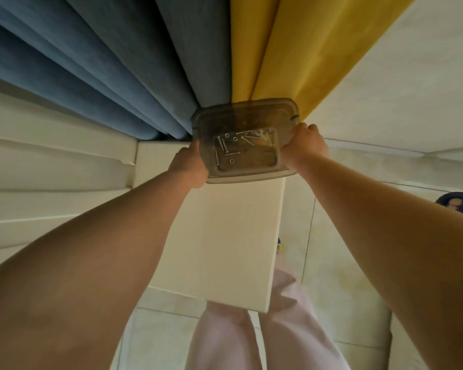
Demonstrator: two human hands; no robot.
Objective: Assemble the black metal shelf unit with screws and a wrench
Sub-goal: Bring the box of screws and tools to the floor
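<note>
A clear grey plastic box (pixel 246 121) with several screws and washers (pixel 231 148) loose on its bottom sits at the far end of a white tabletop (pixel 225 249), close to the curtains. My left hand (pixel 189 166) grips the box's left side. My right hand (pixel 304 145) grips its right side. Both arms are stretched out forward. No black shelf part and no wrench are in view.
Blue curtains (pixel 104 70) and yellow curtains (pixel 278 49) hang behind the table. White wall panels (pixel 51 169) run along the left. My legs in pale trousers (pixel 251 340) stand on the tiled floor (pixel 345 276). A dark blue object (pixel 457 204) lies at the right edge.
</note>
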